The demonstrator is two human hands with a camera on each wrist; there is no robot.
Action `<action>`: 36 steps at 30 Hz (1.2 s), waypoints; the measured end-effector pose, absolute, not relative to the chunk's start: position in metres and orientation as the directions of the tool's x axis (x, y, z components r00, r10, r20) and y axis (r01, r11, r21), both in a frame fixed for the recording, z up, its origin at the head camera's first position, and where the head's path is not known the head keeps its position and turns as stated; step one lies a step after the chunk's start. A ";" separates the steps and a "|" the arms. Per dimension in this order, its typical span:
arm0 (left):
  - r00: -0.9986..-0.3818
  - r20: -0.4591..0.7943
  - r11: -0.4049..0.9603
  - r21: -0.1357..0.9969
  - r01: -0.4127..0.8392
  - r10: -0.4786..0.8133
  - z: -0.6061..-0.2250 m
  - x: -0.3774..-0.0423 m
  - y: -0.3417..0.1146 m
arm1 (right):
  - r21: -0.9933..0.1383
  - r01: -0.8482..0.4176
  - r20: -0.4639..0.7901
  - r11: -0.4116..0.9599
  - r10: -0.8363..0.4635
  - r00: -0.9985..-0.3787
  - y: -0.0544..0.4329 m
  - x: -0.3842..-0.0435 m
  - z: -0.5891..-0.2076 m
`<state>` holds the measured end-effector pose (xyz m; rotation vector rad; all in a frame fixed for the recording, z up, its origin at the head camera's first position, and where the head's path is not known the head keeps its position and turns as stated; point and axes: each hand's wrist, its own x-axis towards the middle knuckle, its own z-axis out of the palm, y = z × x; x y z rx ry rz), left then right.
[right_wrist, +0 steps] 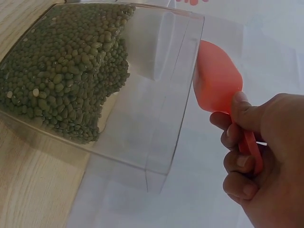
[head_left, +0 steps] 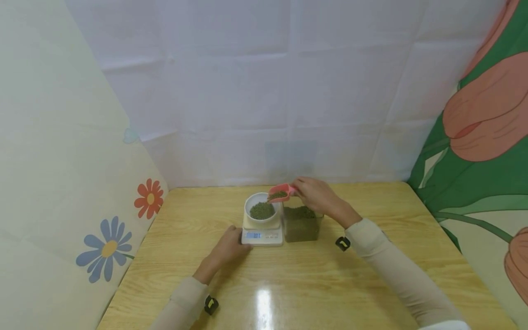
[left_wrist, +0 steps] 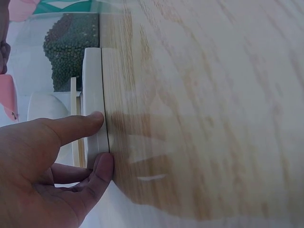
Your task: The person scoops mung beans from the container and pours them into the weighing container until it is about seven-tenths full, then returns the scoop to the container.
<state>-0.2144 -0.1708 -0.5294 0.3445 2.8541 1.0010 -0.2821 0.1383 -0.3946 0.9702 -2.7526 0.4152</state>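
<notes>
We see right hand (right_wrist: 274, 149), fingers curled round pink scoop (right_wrist: 216, 78) by bowl (head_left: 254, 200), likely limiting spills; left hand (head_left: 229, 245) pinching scale (head_left: 274, 241), seemingly steadying.

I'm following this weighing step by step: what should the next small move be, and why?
Probably tip the pink scoop slightly further: it holds mung beans, its lip appears to be over the white bowl's edge, and the left hand holds the digital scale's corner.

Glossy wood-grain table (head_left: 396, 224) with a bright reflection (head_left: 264, 308); creased white backdrop (head_left: 247, 91) behind; flowered hanging (head_left: 53, 151) left, tulip-printed hanging (head_left: 486, 110) right.
</notes>
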 end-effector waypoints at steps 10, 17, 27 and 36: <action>-0.968 -0.018 0.757 0.627 0.183 0.249 -0.528 -0.214 -0.170 | -0.186 -0.639 0.268 0.747 -0.587 -0.764 0.137 -0.281 -0.393; -0.970 -0.028 0.757 0.631 0.172 0.243 -0.528 -0.214 -0.171 | -0.180 -0.630 0.249 0.755 -0.585 -0.772 0.136 -0.282 -0.394; -0.969 -0.022 0.752 0.635 0.177 0.246 -0.529 -0.215 -0.170 | -0.138 -0.651 0.264 0.746 -0.606 -0.750 0.134 -0.283 -0.394; -0.970 -0.030 0.753 0.637 0.168 0.242 -0.529 -0.214 -0.170 | -0.133 -0.652 0.265 0.747 -0.607 -0.749 0.133 -0.282 -0.393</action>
